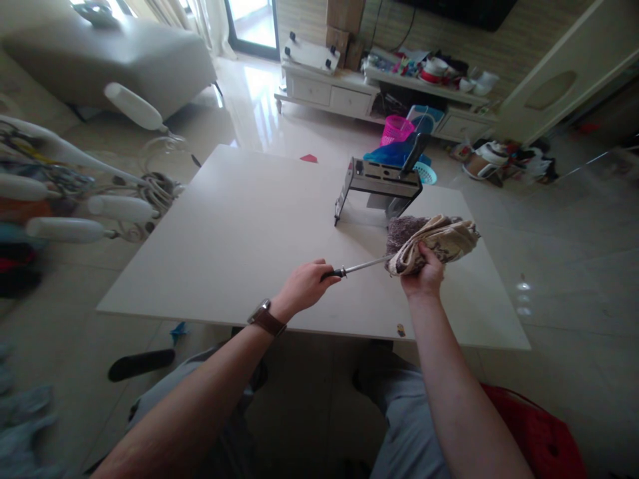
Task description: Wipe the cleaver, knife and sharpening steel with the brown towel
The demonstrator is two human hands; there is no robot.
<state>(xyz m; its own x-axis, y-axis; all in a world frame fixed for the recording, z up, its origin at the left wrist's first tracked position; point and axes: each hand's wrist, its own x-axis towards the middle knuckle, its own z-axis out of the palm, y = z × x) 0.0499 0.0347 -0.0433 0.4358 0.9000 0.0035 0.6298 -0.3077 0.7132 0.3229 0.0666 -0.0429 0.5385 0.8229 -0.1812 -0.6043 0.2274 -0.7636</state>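
The left hand [307, 286] grips the black handle of a rod [367, 265] above the near half of the surface [224, 239], around the middle of its near edge. The rod runs rightward, and its tip is hidden inside a folded cloth [439, 243]. The right hand [424, 276] clasps this cloth from below, thumb on top, over the right part of the surface. The cloth's outer end reaches about to the right edge in view, leaving that side tight.

Just beyond the cloth, toward the far edge and right of centre, stands a rack [384, 174] with a black handle [415, 154] rising from it. The cloth overlaps its near foot in view; whether they touch, I cannot tell. A brown scrap [401, 330] lies by the near edge, left of the right forearm.

Leftward from the rack and the left hand, the surface stretches wide to its left edge and both left corners. A lamp [127, 207] sits past that edge.
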